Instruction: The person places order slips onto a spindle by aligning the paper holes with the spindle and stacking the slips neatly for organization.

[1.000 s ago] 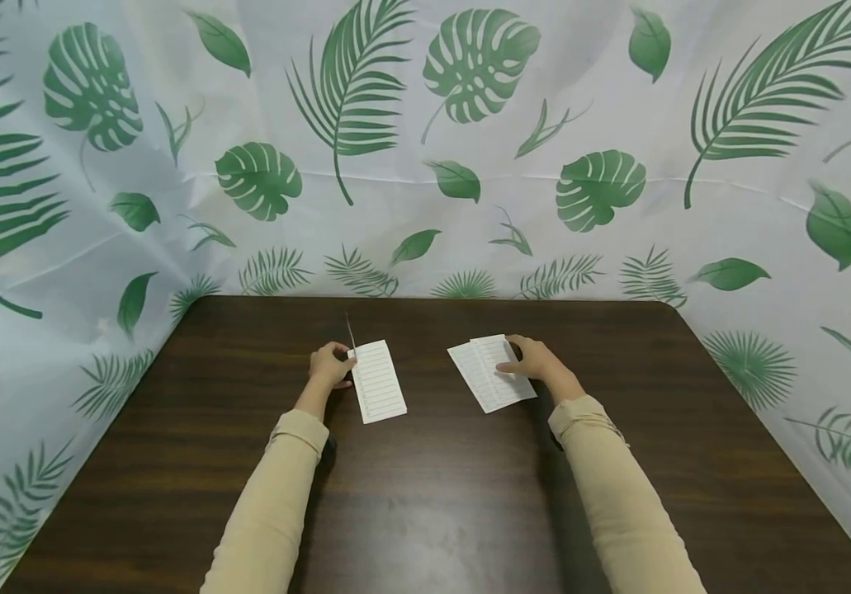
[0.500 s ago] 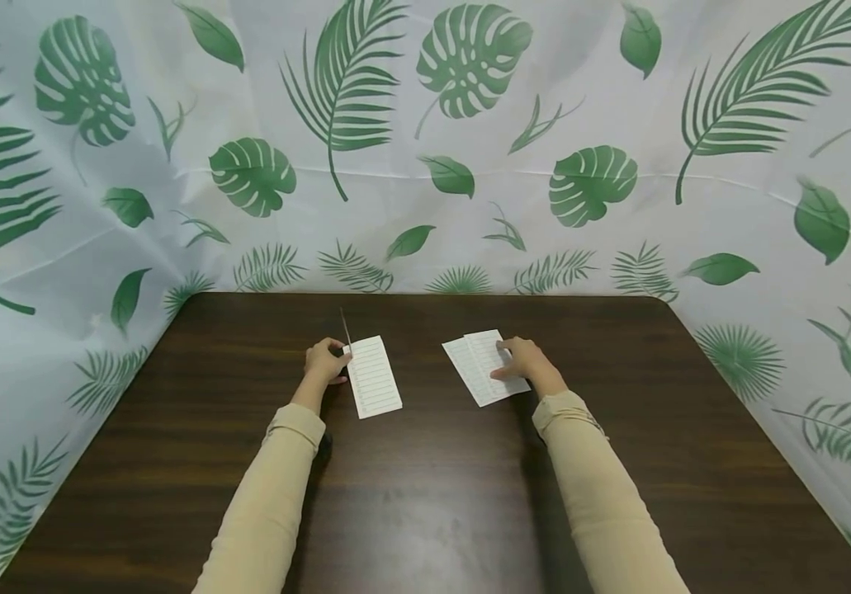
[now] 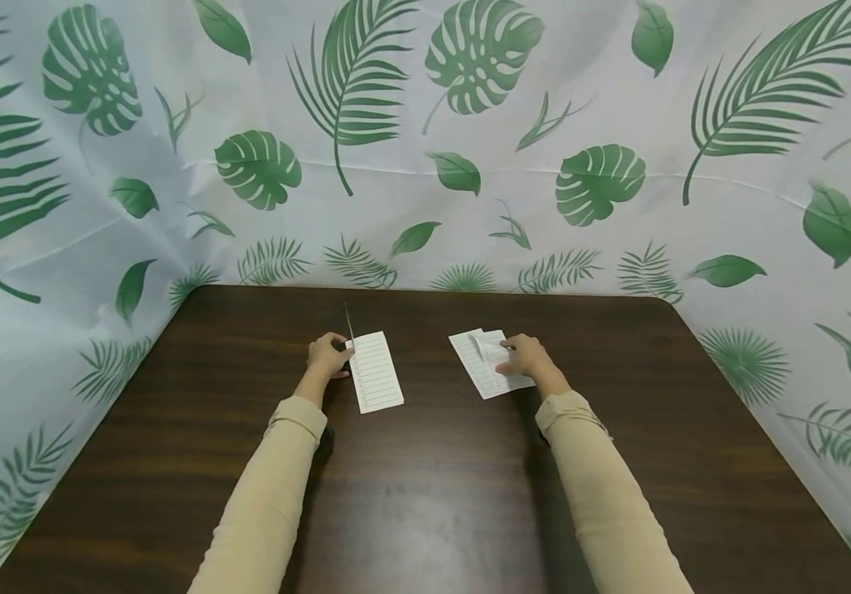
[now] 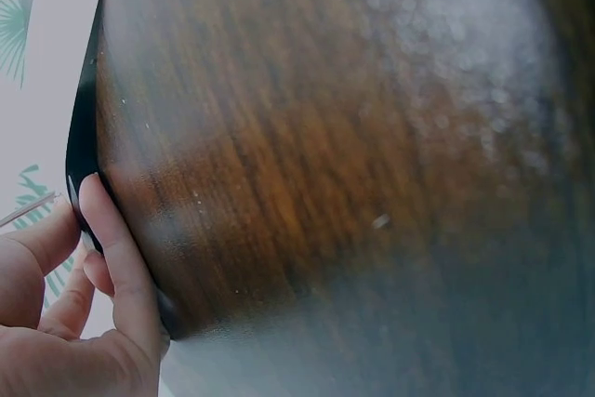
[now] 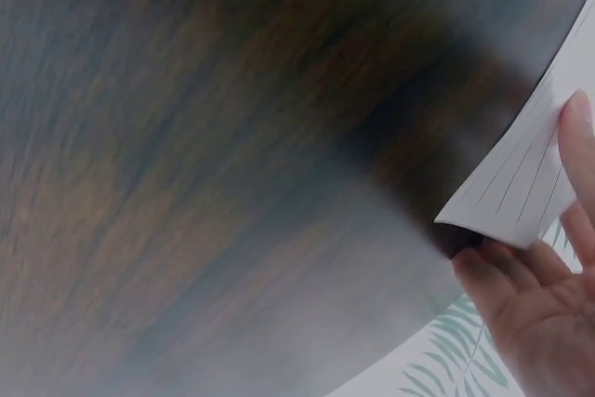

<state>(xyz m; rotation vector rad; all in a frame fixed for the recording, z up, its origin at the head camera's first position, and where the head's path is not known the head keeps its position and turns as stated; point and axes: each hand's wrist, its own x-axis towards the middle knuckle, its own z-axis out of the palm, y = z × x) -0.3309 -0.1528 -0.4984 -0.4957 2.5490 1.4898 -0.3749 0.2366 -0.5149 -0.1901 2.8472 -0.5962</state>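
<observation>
My left hand pinches the left edge of a white lined paper stack, thumb on top. A thin, stiff strip rises by the thumb; its kind is unclear. In the left wrist view, the left hand has thumb and fingers either side of the stack's dark edge. To the right, my right hand holds a lined paper sheet, its upper part bent up, over another lined sheet. The right wrist view shows the right hand with its thumb above the lined paper and fingers beneath.
Both papers lie toward the far side of a dark brown wooden table. Behind it hangs a white curtain printed with green leaves, which also closes in both sides.
The top sheet under my right hand has gone from flat to bent up at its upper end, and the right fingers have drawn closer together. My left hand keeps its place on the stack.
</observation>
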